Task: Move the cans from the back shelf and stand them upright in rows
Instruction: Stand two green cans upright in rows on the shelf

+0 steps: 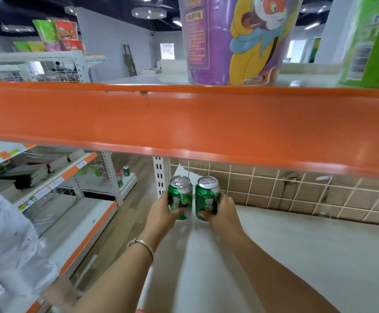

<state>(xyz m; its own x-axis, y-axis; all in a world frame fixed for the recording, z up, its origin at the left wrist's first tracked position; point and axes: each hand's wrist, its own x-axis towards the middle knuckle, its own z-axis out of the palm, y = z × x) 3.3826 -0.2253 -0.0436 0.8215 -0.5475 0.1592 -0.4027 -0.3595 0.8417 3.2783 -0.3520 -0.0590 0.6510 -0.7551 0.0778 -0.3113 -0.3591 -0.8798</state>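
Gripping left hand point(161, 211): the left green can point(180, 195) is clasped from its left side, with fingers curled round its lower half; a silver bracelet point(142, 245) is worn on the wrist.
Right hand point(223, 214): the right green can point(207, 197) is clasped from its right side, with the thumb laid across the front.
Cans: both are held top up, side by side and nearly touching, just right of the white upright post point(161, 177); whether their bases rest on the white shelf point(297, 256) cannot be told.
Wire grid panel point(297, 190): seen right of the post, behind the cans.
Orange shelf edge point(184, 123): seen above the post, with a purple tub point(229, 41) stood on top.
Far green cans point(126, 171): seen left of the post, on a low shelf.
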